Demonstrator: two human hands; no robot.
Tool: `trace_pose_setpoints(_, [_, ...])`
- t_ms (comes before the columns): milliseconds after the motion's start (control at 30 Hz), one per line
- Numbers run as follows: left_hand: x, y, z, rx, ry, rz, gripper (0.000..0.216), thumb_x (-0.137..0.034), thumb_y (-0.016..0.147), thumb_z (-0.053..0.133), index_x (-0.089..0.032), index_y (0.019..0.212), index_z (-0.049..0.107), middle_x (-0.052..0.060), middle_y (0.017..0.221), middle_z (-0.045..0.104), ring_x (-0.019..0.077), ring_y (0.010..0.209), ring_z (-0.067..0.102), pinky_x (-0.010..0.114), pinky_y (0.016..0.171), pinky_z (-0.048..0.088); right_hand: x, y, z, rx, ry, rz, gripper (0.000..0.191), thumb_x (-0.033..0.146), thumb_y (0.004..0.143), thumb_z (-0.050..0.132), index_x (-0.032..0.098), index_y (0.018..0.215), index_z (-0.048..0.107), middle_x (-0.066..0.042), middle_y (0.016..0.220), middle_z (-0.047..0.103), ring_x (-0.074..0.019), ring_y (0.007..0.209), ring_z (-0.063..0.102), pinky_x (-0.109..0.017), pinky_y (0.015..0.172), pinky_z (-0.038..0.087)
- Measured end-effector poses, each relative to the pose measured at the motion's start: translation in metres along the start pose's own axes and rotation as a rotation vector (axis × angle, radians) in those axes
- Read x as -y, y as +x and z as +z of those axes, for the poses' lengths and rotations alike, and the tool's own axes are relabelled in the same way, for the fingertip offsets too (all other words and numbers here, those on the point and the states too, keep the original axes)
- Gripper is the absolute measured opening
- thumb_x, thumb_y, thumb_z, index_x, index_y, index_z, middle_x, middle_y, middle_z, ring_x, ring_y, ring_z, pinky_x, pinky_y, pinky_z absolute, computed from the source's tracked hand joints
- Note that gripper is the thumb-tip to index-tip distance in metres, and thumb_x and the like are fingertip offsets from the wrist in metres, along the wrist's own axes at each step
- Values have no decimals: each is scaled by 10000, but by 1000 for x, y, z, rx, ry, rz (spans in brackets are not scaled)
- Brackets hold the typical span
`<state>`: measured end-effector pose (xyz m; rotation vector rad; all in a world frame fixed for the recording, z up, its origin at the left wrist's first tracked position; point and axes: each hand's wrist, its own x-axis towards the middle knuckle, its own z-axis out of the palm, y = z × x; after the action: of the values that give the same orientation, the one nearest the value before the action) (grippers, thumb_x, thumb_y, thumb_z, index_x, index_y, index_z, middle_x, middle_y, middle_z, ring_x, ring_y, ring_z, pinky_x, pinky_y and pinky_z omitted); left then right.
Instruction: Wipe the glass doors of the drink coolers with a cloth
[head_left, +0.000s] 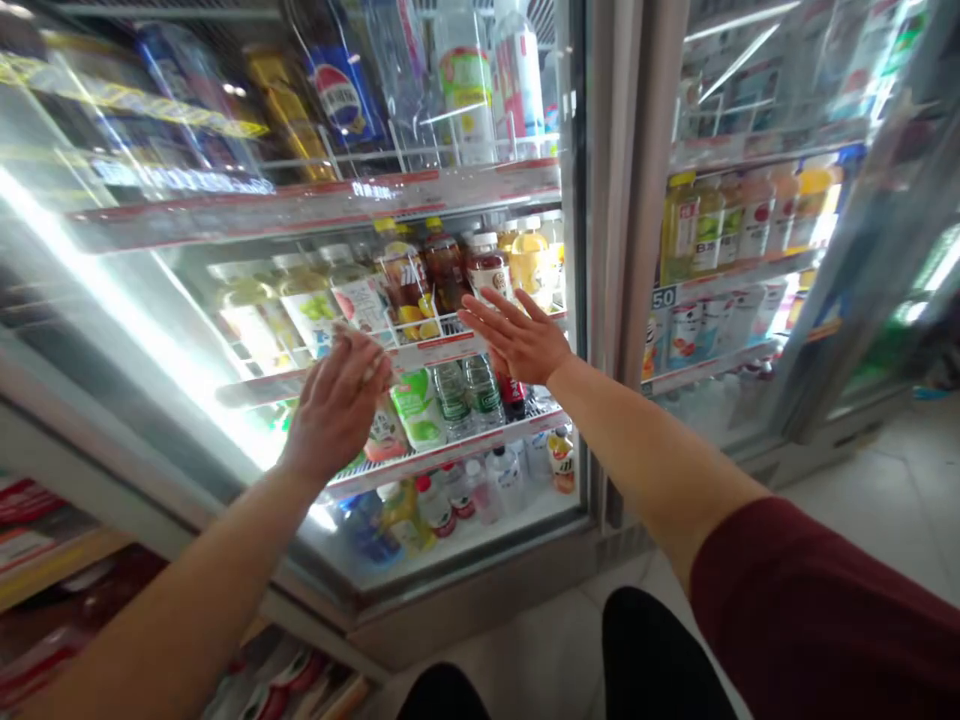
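My left hand (339,405) is raised in front of the open drinks cooler, fingers stretched out and close together, holding nothing, level with a wire shelf (442,350) of bottles. My right hand (517,338) is held flat beside it, fingers spread, empty, just in front of a red-capped bottle (487,265) and a dark cola bottle (512,395). Green-labelled water bottles (454,392) stand between the two hands on the shelf below.
The cooler's glass door (135,330) swings open at the left, lit by a bright strip. A Pepsi bottle (341,95) stands on the top shelf. A second cooler (739,220) with yellow and orange drinks is at the right. Snack racks (45,560) sit at the lower left.
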<state>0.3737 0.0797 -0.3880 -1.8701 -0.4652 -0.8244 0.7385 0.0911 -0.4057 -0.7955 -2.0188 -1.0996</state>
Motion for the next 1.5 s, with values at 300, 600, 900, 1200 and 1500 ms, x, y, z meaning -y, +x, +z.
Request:
trace_pose_setpoints(300, [14,52,9,-118,-96,-178,586,-177,1104,548,-119,1670,407,182,1766,317,360,1686,190,629,1359,258,1,-1,0,-6,-5,13,925,179,1091,464,362,1716,-194,46,1800,332,-220,1680,301,-496,1441,103])
trace_pose_setpoints(600, [-18,62,12,-9,-53,-69,584,-149,1098,543,-199,1670,437,110,1721,442,232,1699,194,487,1386,270,1,-2,4,-41,5,5,923,184,1083,482,360,1727,-155,40,1795,339,-235,1677,309,-506,1441,90])
trace_pose_setpoints(900, [-43,50,19,94,-84,75,535,-99,1079,501,-264,1585,554,60,1663,530,222,1676,270,455,1345,377,1,-2,6,-93,-15,-4,886,183,1088,475,343,1750,-93,35,1778,366,-213,1668,321,-482,1447,46])
trace_pose_setpoints(1200, [-10,37,7,-24,-45,-188,503,-195,1090,546,-142,1590,541,167,1706,447,339,1681,248,594,1335,352,0,-2,5,-63,15,0,935,187,1074,510,363,1733,-130,42,1785,351,-229,1666,333,-492,1444,88])
trace_pose_setpoints(1500, [19,25,-10,5,-8,-271,471,-272,1114,507,-144,1563,575,127,1693,478,354,1629,365,617,1326,382,0,-2,4,-33,34,14,963,168,1060,523,378,1729,-137,42,1798,321,-245,1670,323,-512,1443,88])
